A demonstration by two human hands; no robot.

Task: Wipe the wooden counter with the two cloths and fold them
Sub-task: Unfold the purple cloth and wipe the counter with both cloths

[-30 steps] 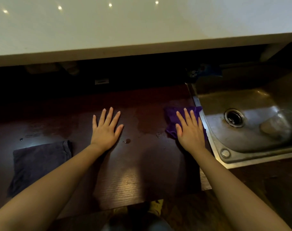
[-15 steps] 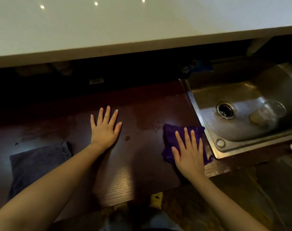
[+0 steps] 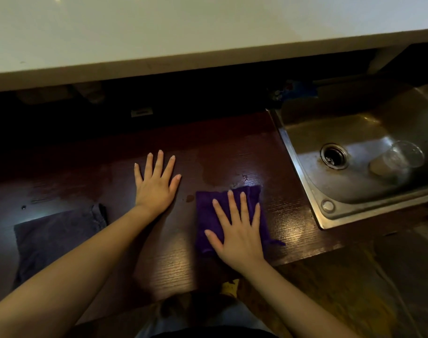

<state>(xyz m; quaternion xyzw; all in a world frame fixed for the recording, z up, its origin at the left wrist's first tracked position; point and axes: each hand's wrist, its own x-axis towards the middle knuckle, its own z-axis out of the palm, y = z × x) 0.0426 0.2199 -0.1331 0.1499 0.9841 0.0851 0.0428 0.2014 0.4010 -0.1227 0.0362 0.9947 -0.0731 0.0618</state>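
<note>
My right hand [image 3: 234, 232] presses flat on a purple cloth [image 3: 205, 215] lying on the dark wooden counter [image 3: 288, 215], near its front edge. Flat on the bare wood to the left of that cloth rests my left hand [image 3: 155, 185], fingers spread, holding nothing. A grey folded cloth [image 3: 54, 237] lies at the far left of the counter, partly under my left forearm. Wet smears and small drops [image 3: 244, 178] show on the wood just beyond the purple cloth.
A steel sink [image 3: 303, 167] is set into the counter at the right, with a drain [image 3: 334, 156] and a clear plastic cup [image 3: 395, 159] lying on its side. A white shelf [image 3: 183, 32] overhangs the back. The floor shows below the counter's front edge.
My right hand has slid the purple cloth from beside the sink rim toward me and to the left. The left hand has stayed flat in place.
</note>
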